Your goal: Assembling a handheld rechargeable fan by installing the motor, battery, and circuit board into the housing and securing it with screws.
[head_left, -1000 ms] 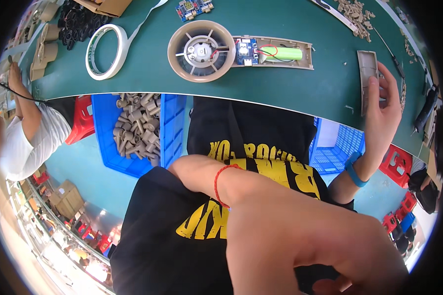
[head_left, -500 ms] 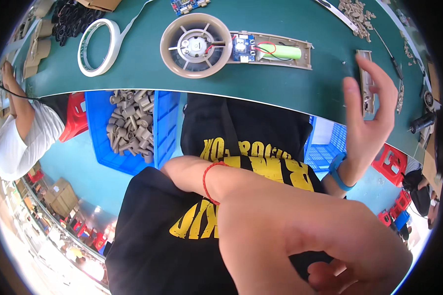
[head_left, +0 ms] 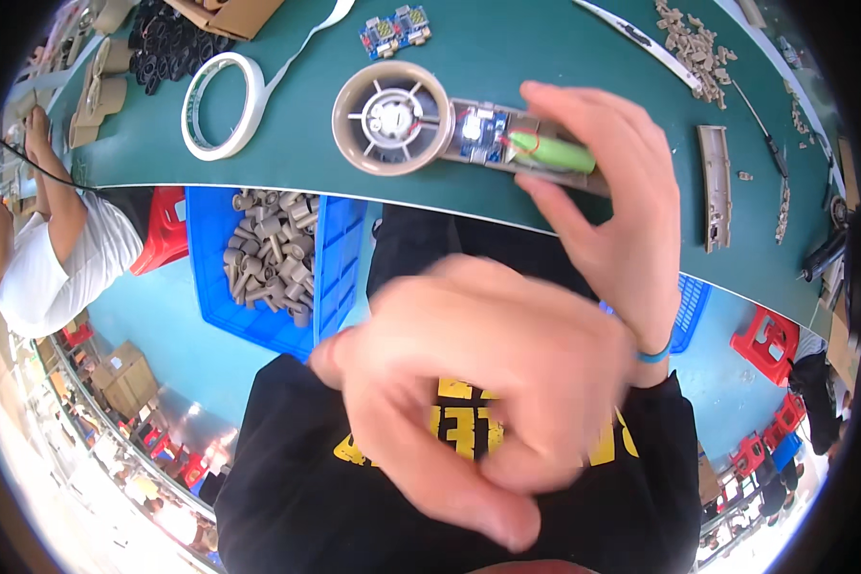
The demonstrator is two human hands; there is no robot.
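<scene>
A person wearing a black shirt faces a green worktable [head_left: 507, 48], on which a part-assembled handheld fan [head_left: 392, 120] lies near the table's near edge, at the middle. Its round beige housing is on the left; its open handle shell [head_left: 517, 116] extends right, with a blue circuit board [head_left: 481, 132] and a green cylindrical battery [head_left: 555, 153] inside. The right hand [head_left: 631, 182], wearing a blue wristband [head_left: 653, 356], straddles the handle's right end, its grip open: thumb at the near edge, fingers by the far edge. Whether it touches is unclear. The left hand [head_left: 478, 344], blurred and close to the camera, curls in front of the torso; whether it holds anything cannot be told. Farther right lies a narrow beige handle cover [head_left: 714, 187]. A white tape roll [head_left: 255, 105] is left of the fan, and two joined blue circuit boards [head_left: 394, 32] lie beyond it. Below the table, at left, a blue crate [head_left: 344, 258] holds beige plastic parts [head_left: 273, 253].
</scene>
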